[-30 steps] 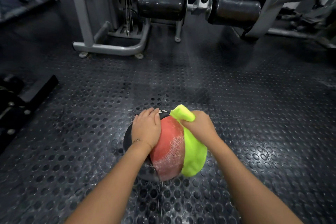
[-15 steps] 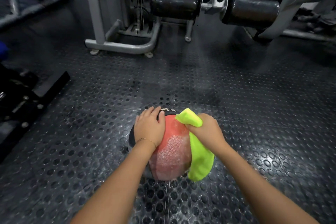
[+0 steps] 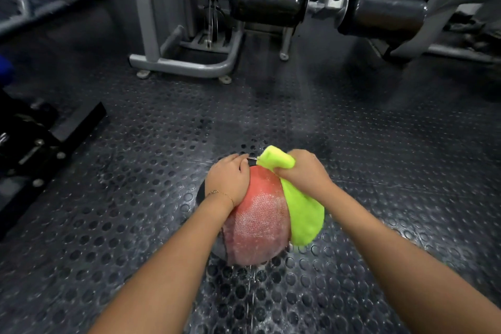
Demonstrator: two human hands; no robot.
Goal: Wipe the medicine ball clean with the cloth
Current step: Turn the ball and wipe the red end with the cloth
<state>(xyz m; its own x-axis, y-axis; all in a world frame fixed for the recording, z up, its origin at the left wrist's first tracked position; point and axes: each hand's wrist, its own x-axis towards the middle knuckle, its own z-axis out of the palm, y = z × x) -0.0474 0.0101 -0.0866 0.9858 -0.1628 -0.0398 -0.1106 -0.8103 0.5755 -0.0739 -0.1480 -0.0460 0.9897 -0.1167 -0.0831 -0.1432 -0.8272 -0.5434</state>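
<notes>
A red and black medicine ball (image 3: 257, 222) rests on the studded rubber floor in front of me, its red panel wet and shiny. My left hand (image 3: 229, 180) lies flat on the ball's upper left side and holds it steady. My right hand (image 3: 303, 173) grips a neon yellow-green cloth (image 3: 303, 214) and presses it against the ball's upper right side. The cloth drapes down over the right of the ball and one corner sticks up beside my fist. The ball's right side is hidden under the cloth.
A grey steel gym machine frame (image 3: 184, 65) with black padded rollers (image 3: 267, 3) stands on the floor beyond the ball. A black equipment base (image 3: 48, 138) sits at the left. The floor (image 3: 379, 144) around the ball is wet, dark studded rubber.
The camera view has shifted, so the machine and ball sit further right in frame. My right hand with the cloth has edged up towards the ball's top. My left hand stays on the ball.
</notes>
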